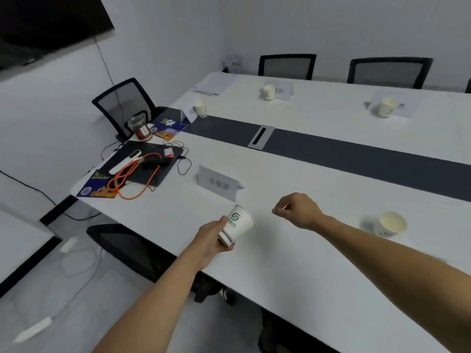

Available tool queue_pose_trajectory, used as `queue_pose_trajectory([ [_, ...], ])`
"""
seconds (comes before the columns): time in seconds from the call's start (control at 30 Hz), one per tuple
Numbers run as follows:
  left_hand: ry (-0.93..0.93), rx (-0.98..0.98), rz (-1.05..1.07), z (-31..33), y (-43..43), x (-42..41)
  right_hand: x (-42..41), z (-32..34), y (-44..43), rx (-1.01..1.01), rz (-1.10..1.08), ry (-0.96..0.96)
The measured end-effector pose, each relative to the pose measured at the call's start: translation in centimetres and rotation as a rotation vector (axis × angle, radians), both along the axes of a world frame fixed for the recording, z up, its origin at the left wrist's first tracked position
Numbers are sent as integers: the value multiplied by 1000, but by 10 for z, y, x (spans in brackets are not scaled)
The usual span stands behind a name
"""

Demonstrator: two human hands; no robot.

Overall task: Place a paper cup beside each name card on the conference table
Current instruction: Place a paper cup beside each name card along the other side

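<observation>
**White Room, Long Table**

Plain white walls (331, 26) met at the corner. A dark screen (46, 21) hung upper left, black mesh chairs (286, 66) lined the white conference table (318, 276), and cables trailed across the grey floor (84, 289).

White conference table (293, 263) with a dark centre strip carries name cards (218, 183), paper cups (391, 224) and cables (132, 174)

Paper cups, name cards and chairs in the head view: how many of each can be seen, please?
Paper cups: 5
Name cards: 4
Chairs: 4
Total: 13
</observation>
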State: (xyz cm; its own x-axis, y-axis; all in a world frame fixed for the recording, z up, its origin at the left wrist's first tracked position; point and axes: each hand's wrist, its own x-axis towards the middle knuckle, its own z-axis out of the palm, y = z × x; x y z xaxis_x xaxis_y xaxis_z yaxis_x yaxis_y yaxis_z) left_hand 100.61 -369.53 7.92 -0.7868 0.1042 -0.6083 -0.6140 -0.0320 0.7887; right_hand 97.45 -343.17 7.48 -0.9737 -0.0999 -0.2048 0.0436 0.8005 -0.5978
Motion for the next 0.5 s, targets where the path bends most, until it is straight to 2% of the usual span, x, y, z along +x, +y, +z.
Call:
queue_pose_trajectory([
  [0.23,11,39,136,10,-163,5,-10,14,-200,-344,132,-65],
  [0.37,27,6,125,16,-242,-2,-14,22,-293,-378,171,-88],
  [0.5,21,-22,115,16,-298,-13,-20,30,-347,-405,173,-134],
])
